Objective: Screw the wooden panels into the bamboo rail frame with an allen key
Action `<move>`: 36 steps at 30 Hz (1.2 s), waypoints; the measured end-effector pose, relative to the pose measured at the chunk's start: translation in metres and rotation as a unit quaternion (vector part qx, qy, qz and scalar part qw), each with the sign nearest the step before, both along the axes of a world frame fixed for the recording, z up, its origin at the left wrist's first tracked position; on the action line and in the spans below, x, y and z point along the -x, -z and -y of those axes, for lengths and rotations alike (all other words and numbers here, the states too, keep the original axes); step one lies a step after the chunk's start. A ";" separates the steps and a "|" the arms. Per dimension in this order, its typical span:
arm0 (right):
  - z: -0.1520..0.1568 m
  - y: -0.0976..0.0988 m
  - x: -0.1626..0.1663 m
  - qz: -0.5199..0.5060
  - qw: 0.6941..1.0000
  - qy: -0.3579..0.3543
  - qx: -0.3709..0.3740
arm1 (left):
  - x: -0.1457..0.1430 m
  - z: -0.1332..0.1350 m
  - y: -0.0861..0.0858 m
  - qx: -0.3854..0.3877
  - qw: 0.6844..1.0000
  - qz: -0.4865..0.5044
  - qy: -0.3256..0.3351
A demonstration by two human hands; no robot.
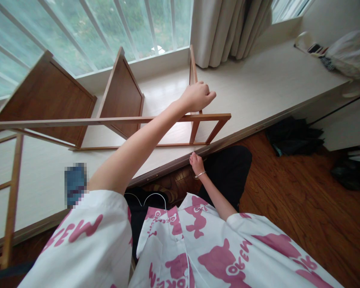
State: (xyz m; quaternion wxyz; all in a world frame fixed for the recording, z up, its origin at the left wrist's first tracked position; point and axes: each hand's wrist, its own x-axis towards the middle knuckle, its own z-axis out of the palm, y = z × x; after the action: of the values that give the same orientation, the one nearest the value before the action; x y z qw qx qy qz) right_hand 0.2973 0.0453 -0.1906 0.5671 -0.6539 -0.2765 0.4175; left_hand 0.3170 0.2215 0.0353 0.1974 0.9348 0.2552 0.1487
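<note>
A brown wooden rack [117, 121] lies on its side on the white window ledge, its shelf boards [123, 90] standing upright. My left arm reaches across the rack's long rail. My left hand [198, 97] is closed over the narrow end board [193, 66] at the rack's right side; its fingertips are hidden. Lower down, my right hand [197, 164], with a bracelet on the wrist, is pinched close below the rack's lower right corner, at the ledge's front edge. Something thin and pale shows at its fingertips, too small to name.
A ladder-like wooden frame [12, 192] stands at the left. A pixelated blue item [75, 185] lies on the ledge. Grey curtains [222, 32] hang by the barred window. A whitish bag [352, 54] sits at the far right; dark bags [294, 136] lie on the wooden floor.
</note>
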 end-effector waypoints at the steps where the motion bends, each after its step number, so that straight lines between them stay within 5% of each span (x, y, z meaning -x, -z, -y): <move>1: 0.000 0.002 0.001 -0.009 1.000 0.004 -0.009 | 0.000 0.000 0.000 0.002 1.000 -0.001 0.001; 9: 0.000 0.009 0.005 -0.045 0.998 0.036 -0.019 | 0.001 0.002 -0.002 -0.012 1.000 -0.004 -0.007; 21: 0.013 -0.028 -0.005 0.085 0.995 -0.007 0.056 | 0.001 0.003 -0.002 -0.018 1.000 0.001 -0.011; 36: 0.003 -0.011 0.002 0.123 0.991 0.024 0.052 | 0.001 0.002 -0.002 -0.015 1.000 -0.002 -0.008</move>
State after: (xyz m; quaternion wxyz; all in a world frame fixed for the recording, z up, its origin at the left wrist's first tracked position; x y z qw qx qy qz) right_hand 0.2952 0.0425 -0.1795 0.5034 -0.7355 -0.3065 0.3340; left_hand 0.3157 0.2197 0.0369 0.1814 0.9360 0.2603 0.1525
